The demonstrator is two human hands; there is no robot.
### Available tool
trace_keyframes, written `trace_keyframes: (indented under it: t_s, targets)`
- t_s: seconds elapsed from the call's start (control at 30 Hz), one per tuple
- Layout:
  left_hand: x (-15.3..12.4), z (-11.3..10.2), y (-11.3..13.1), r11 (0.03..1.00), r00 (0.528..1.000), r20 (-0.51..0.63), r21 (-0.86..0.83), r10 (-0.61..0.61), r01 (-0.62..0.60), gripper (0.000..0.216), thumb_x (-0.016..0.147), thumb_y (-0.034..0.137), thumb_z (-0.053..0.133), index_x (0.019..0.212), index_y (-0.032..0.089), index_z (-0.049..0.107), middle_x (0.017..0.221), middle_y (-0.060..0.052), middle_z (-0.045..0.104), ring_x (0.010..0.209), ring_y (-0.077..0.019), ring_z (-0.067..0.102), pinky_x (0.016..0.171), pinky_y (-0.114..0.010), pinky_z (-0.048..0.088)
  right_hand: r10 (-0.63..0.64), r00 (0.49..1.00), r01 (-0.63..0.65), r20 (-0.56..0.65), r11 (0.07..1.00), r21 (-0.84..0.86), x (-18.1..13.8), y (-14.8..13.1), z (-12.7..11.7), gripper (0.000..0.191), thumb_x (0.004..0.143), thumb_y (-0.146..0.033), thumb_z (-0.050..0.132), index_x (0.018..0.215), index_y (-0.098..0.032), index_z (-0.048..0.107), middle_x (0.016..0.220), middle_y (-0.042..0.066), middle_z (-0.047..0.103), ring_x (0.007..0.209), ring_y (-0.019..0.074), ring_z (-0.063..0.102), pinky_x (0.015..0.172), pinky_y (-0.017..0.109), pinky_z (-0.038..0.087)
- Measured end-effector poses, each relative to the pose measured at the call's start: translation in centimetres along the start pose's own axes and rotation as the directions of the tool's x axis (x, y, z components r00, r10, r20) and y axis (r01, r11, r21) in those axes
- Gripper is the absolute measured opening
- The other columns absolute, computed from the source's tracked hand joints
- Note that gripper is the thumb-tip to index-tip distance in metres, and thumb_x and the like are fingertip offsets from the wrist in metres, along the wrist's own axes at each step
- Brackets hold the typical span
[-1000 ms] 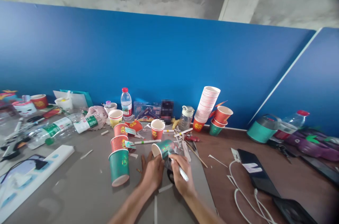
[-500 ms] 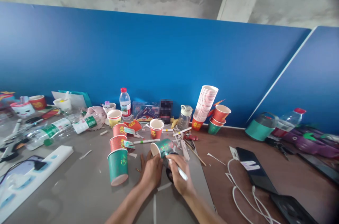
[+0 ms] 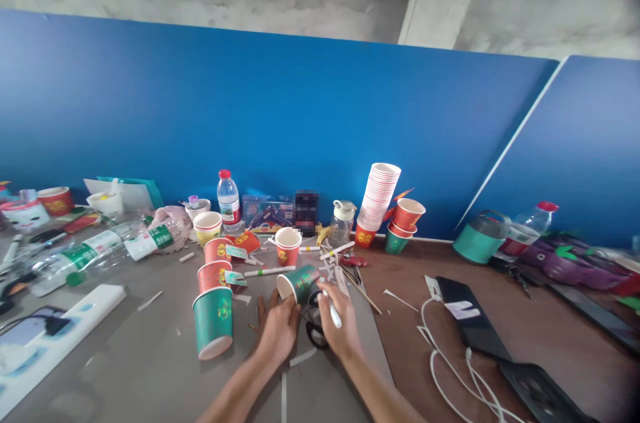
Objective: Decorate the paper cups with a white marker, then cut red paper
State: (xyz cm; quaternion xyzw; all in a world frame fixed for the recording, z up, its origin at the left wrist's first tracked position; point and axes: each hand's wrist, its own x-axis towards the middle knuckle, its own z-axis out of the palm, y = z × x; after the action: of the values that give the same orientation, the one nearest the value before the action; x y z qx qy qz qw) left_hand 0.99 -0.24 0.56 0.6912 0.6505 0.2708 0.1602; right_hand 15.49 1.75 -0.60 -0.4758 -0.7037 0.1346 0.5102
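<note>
A green paper cup (image 3: 303, 283) lies on its side on the grey mat, its white mouth turned toward my left. My left hand (image 3: 278, 324) grips it near the rim, fingers closed and partly hidden behind the hand. In my right hand (image 3: 342, 320), just right of the cup, is a white marker pen (image 3: 333, 311). Black loops like scissor handles (image 3: 317, 335) lie between the two hands; their other end is hidden. Left of my left hand, a green paper cup (image 3: 214, 323) lies in line with red paper cups (image 3: 214, 277).
A small red cup (image 3: 288, 251) stands behind the held cup. Paper scraps and markers lie around it. A tall cup stack (image 3: 379, 199) leans at the back right. Plastic bottles (image 3: 93, 253) and a power strip (image 3: 100, 309) are left; a phone (image 3: 465, 316) with white cable is right.
My right hand and the marker have drawn slightly away from the cup, and the black loops show more. My left hand keeps its hold. The whole view has shifted slightly.
</note>
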Motion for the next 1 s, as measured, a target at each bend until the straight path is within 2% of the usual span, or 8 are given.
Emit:
trace_keyframes:
  t_s: [0.13,0.27,0.4,0.5,0.63,0.77,0.9,1.0]
  targets:
    - [0.0,-0.2,0.2,1.0,0.999,0.037,-0.012,-0.017,0.017,0.033,0.086,0.021,0.032,0.095,0.025,0.063,0.113,-0.005,0.067,0.124,-0.0266,0.041,0.107,-0.057,0.007,-0.067,0.995,0.07,0.072,0.997,-0.034,-0.3,-0.4,0.2,0.024,0.088,-0.022,0.042,0.104,-0.021,0.061,0.094,0.007,0.069,0.089,0.0222,0.063,0.08,0.037,0.047]
    - [0.0,-0.4,0.4,0.999,0.999,0.041,0.0,-0.035,0.035,0.032,0.086,0.02,0.033,0.097,0.024,0.064,0.116,-0.006,0.065,0.125,-0.0253,0.04,0.108,-0.054,0.007,-0.051,0.998,0.052,0.028,0.998,-0.041,-0.4,-0.9,0.0,0.024,0.089,-0.022,0.041,0.103,-0.021,0.061,0.097,0.008,0.069,0.092,0.0224,0.062,0.081,0.037,0.046]
    - [0.0,-0.4,0.4,0.999,0.999,0.042,-0.008,-0.034,0.035,0.032,0.086,0.021,0.034,0.097,0.026,0.064,0.116,-0.005,0.065,0.127,-0.026,0.039,0.108,-0.057,0.006,-0.095,0.992,0.1,0.089,0.994,-0.049,-0.2,-1.3,-0.3,0.024,0.088,-0.02,0.043,0.102,-0.022,0.061,0.094,0.006,0.069,0.087,0.0212,0.063,0.081,0.037,0.045]
    - [0.0,-0.3,0.3,1.0,1.0,0.016,-0.012,-0.015,0.016,0.033,0.087,0.021,0.033,0.098,0.027,0.064,0.118,-0.005,0.064,0.126,-0.0263,0.039,0.107,-0.059,0.004,-0.079,0.996,0.081,0.032,0.994,-0.072,0.1,-1.4,-0.5,0.023,0.087,-0.02,0.043,0.1,-0.02,0.062,0.094,0.007,0.07,0.088,0.0227,0.063,0.081,0.038,0.044]
    - [0.0,-0.4,0.3,1.0,0.998,0.051,0.007,-0.025,0.025,0.034,0.086,0.019,0.034,0.103,0.026,0.062,0.118,-0.006,0.064,0.126,-0.0259,0.039,0.107,-0.058,0.006,-0.125,0.987,0.134,0.104,0.987,-0.084,0.2,-1.6,-0.7,0.024,0.086,-0.018,0.043,0.101,-0.022,0.062,0.09,0.006,0.07,0.084,0.0212,0.063,0.08,0.037,0.044]
    - [0.1,-0.5,0.3,1.0,0.999,0.033,0.012,-0.008,0.008,0.034,0.086,0.019,0.033,0.099,0.025,0.064,0.118,-0.006,0.064,0.125,-0.0268,0.041,0.107,-0.059,0.007,-0.123,0.992,0.126,0.04,0.986,-0.112,0.3,-1.7,-0.8,0.023,0.085,-0.019,0.044,0.097,-0.021,0.063,0.088,0.006,0.07,0.083,0.0212,0.064,0.078,0.036,0.045]
    - [0.0,-0.4,0.2,1.0,1.0,0.028,0.012,-0.006,0.006,0.035,0.085,0.018,0.035,0.104,0.027,0.063,0.118,-0.005,0.064,0.126,-0.0277,0.04,0.106,-0.061,0.006,-0.182,0.976,0.194,0.121,0.976,-0.1,0.4,-2.0,-0.9,0.025,0.084,-0.017,0.044,0.1,-0.023,0.063,0.086,0.005,0.07,0.081,0.0209,0.063,0.082,0.038,0.042]
    - [0.0,-0.2,0.2,0.999,1.0,0.009,0.035,0.004,-0.005,0.033,0.085,0.019,0.036,0.098,0.026,0.065,0.115,-0.006,0.066,0.125,-0.0277,0.042,0.106,-0.061,0.007,-0.151,0.984,0.162,0.095,0.979,-0.121,0.6,-1.9,-1.0,0.026,0.084,-0.017,0.043,0.1,-0.022,0.063,0.087,0.006,0.07,0.084,0.022,0.063,0.082,0.039,0.042]
